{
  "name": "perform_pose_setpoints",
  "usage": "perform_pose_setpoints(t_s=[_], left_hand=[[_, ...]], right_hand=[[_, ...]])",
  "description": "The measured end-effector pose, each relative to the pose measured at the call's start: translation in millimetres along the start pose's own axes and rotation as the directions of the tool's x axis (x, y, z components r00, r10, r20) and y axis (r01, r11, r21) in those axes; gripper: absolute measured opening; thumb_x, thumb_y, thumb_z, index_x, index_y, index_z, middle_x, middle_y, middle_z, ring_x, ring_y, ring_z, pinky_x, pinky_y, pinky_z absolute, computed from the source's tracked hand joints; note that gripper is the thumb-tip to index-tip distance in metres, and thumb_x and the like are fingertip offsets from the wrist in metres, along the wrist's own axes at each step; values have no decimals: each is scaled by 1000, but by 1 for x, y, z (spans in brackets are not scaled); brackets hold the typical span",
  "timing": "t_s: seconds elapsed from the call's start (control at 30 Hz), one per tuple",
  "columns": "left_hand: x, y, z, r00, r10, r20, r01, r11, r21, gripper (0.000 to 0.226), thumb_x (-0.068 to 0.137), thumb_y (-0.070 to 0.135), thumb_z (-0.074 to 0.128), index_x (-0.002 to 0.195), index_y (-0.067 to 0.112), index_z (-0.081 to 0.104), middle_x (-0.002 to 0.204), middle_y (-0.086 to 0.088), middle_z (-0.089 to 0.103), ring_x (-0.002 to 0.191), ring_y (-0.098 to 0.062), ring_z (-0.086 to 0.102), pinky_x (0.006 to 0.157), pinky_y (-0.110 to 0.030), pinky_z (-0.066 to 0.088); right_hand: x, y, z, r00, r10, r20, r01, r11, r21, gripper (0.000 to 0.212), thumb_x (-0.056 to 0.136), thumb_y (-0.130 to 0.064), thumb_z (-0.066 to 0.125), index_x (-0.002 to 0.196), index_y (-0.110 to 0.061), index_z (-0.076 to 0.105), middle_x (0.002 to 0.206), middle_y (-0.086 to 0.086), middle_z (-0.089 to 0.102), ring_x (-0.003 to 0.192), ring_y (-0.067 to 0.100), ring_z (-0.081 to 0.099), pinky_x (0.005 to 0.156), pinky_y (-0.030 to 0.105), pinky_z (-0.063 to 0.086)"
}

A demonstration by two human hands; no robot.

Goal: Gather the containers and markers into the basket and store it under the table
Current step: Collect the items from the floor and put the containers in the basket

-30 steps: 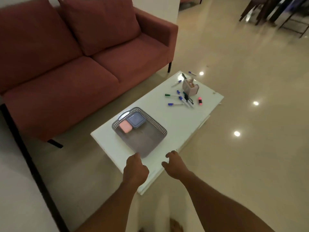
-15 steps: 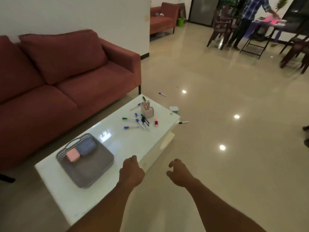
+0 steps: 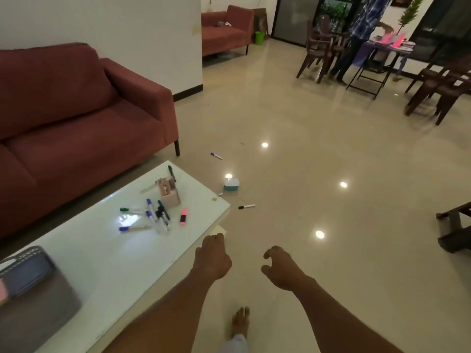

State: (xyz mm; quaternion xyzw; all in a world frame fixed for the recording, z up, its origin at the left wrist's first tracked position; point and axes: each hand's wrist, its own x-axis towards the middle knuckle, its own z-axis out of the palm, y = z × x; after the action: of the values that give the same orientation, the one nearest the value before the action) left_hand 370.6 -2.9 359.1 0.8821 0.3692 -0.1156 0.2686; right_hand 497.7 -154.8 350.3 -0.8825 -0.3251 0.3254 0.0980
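A grey basket sits at the near left of the white table, holding a blue container and a pink one at the frame edge. Several markers and a pink highlighter lie scattered around a tipped pen holder. On the floor beyond the table are a teal container, a black marker and a blue marker. My left hand hovers at the table's right edge with fingers curled, holding nothing. My right hand hangs over the floor, fingers loosely apart and empty.
A red sofa runs along the table's left side. A dark stool stands at the right edge. Far back, a person stands at a folding table among dark chairs. My bare foot is on the glossy floor.
The view has swung right and up, so the basket slid to the lower left and the floor items came into view. Both hands moved right, off the table toward the floor side.
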Motion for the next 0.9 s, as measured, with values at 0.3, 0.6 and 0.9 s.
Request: perform_pose_setpoints(t_s=[0.3,0.6,0.9], left_hand=[[218,176,-11,996,11,92,-6,998,-62,47,90,14,45,137,12,38,141,-8,43,134,-26,37,107,-41,36],[407,274,-37,994,-109,15,110,987,-117,42,90,18,46,132,14,42,135,-7,48,127,-25,44,103,-40,41],[501,297,-30,893,-440,97,449,851,-273,56,91,19,43,146,14,32,146,-7,44,133,-23,43,108,-37,38]], right_hand=[[184,104,-184,999,26,-19,-27,1000,-15,41,95,-26,57,132,-10,51,142,6,44,127,22,46,103,27,35],[381,166,-327,996,-80,42,84,991,-106,42,95,-24,57,134,-9,50,142,9,44,127,24,47,102,27,35],[542,145,-393,919,-252,302,327,917,-227,44,94,-23,57,135,-10,48,142,10,44,127,23,46,100,23,33]])
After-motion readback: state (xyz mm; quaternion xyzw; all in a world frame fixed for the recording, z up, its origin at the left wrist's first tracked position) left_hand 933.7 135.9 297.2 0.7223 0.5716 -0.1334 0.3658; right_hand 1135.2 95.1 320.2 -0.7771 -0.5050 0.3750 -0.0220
